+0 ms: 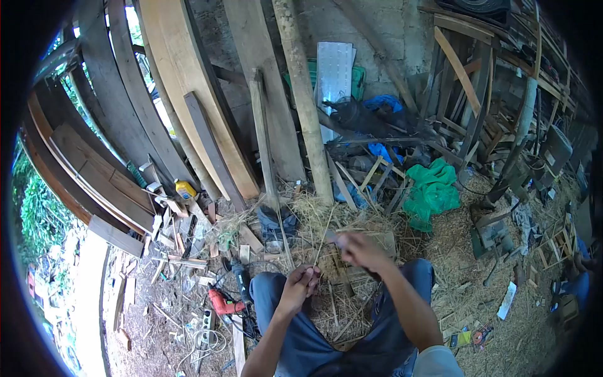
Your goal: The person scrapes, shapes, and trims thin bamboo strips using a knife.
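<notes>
My left hand (300,286) is closed around a thin pale strip (324,237), which looks like split bamboo or wood and slants up and to the right from my fingers. To its right, my right hand (364,252) is smeared by motion but closed on what looks like a knife (333,237). The short grey blade points left toward the strip; whether they touch I cannot tell. Both hands are above and between my knees. Below them, shavings and thin offcuts (336,308) cover the ground.
A red power drill (223,301), a dark power tool (240,276) and a power strip (206,327) lie left of my legs. Planks (182,94) lean on the wall ahead. A green net (432,191) lies ahead right. Part of another person (575,283) shows at the right edge.
</notes>
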### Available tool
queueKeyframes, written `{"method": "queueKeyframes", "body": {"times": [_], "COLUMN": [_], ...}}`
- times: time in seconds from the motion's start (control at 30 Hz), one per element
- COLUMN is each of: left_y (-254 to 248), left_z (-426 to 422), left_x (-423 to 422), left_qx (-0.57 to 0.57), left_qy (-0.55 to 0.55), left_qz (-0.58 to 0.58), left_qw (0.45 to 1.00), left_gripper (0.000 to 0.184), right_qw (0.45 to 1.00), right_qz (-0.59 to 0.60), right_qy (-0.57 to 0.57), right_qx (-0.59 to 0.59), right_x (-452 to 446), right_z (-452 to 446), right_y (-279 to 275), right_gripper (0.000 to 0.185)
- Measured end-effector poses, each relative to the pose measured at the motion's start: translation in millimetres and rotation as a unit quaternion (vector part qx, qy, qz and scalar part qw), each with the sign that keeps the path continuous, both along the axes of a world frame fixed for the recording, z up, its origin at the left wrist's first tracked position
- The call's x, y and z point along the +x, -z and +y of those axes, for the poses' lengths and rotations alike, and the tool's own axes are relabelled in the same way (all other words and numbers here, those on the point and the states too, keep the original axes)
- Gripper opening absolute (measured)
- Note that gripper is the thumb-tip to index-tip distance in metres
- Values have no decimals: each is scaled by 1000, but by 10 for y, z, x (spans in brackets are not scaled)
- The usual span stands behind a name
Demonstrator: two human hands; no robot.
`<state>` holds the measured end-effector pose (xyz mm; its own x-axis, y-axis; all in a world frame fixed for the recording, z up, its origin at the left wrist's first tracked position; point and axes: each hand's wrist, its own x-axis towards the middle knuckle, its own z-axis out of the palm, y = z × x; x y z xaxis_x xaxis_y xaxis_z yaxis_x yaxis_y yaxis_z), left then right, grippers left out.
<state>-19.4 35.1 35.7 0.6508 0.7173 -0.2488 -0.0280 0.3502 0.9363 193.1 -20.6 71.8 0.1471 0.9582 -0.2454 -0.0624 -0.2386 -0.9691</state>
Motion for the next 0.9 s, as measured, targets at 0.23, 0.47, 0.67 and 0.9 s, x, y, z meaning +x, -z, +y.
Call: {"method": "queueKeyframes", "body": {"times": [0.23,0.47,0.67,0.9], "left_y": [-60,-60,-110,-89], "left_z": [-84,-223,-236,-34], "left_x": [184,-9,-208,-14], "left_qx": [52,74,55,16], "left_qy": [6,47,33,20], "left_qz": [8,22,31,20], "left_qw": [999,996,997,999], "left_gripper": [19,18,17,19], "right_qw": [988,993,981,991], "right_qz": [101,92,122,88], "right_qy": [-108,-73,145,62], "right_qx": [42,-9,36,80], "right_x": [-210,158,724,59], "right_z": [110,63,7,35], "right_y": [251,166,215,193], "right_gripper": [30,29,30,24]}}
